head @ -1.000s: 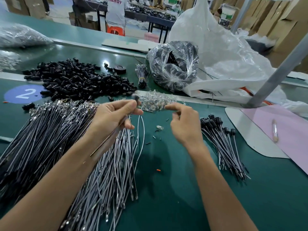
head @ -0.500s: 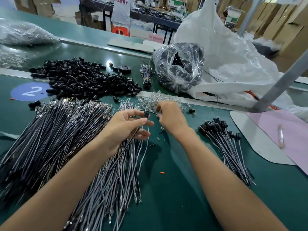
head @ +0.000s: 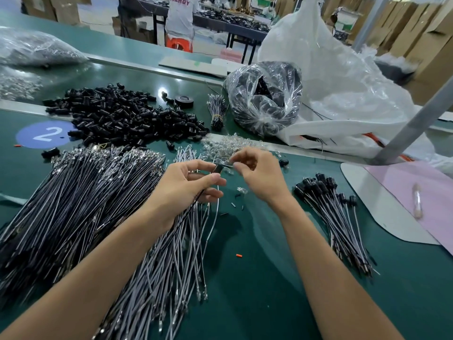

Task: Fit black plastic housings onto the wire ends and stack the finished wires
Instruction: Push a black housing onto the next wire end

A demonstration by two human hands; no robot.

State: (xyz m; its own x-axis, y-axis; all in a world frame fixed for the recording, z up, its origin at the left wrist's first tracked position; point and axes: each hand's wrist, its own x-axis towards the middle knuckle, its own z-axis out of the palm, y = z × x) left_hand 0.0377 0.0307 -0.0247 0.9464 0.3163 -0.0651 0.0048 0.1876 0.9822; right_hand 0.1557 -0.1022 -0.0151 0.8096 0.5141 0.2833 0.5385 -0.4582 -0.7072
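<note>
Your right hand (head: 259,176) has lifted off the clear parts pile (head: 220,146) and is back at your left hand (head: 186,190). Left thumb and forefinger pinch a black housing (head: 217,168) above the green table (head: 257,285), its wire (head: 193,204) trailing under the palm. Right fingertips pinch a small part (head: 234,164) at the housing's mouth, too tiny to identify. Finished wires (head: 331,212) lie stacked at right. Loose housings (head: 122,116) sit heaped behind. Blue circle (head: 47,134) reads "2". Shirt (head: 180,11) at back reads "RENDY", cut off.
</note>
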